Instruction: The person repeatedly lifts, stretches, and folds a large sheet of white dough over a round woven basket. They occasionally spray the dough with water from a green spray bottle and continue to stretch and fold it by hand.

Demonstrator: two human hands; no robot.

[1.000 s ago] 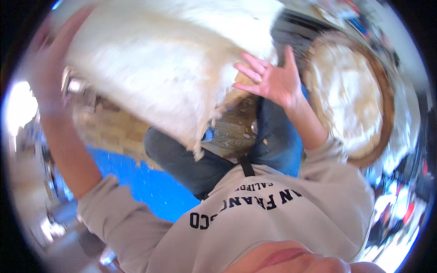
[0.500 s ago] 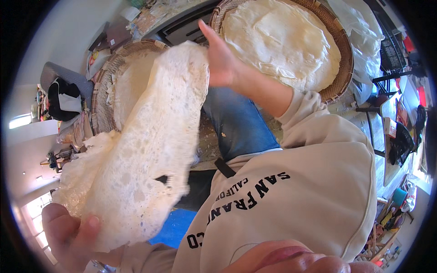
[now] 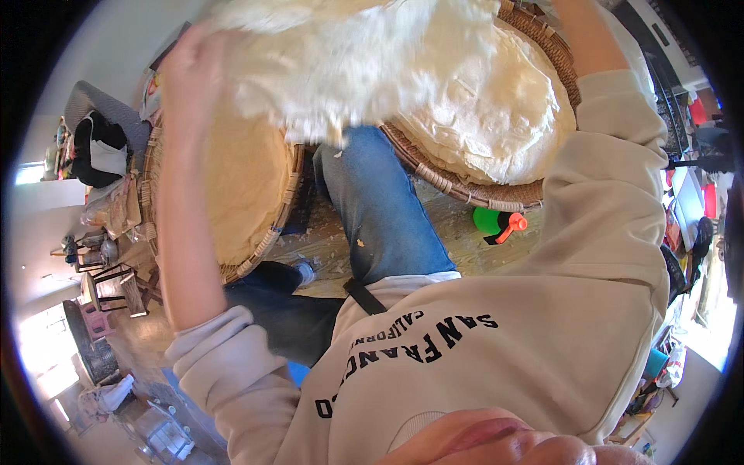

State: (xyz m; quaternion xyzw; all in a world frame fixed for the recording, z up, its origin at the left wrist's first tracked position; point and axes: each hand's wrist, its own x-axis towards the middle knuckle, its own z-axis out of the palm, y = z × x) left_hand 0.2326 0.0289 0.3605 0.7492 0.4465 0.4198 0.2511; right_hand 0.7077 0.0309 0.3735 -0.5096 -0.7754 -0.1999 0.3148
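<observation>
The thin cream-coloured sheet lay directly to the right of the left hand, which seemed closed on its left edge, the fingers curled in. The sheet's long span ran roughly sideways across the top of the view, over the gap between the left woven tray and the right woven tray, overlapping the far parts of both in the picture. Its ragged lower edge hung above the knee of the jeans. Of the two hands, the left was plainly the nearer; the right forearm rose well apart from the visible end of the sheet, beside the right tray.

The right hand was cut off by the upper rim, so whether it was spread, narrowed or holding anything could not be told. The sheet's far edge was cut off too, and blur smeared its folds and the left fingers. The sheet hid part of the stacked pale sheets in the right tray and the upper end of the pale layer in the left one
</observation>
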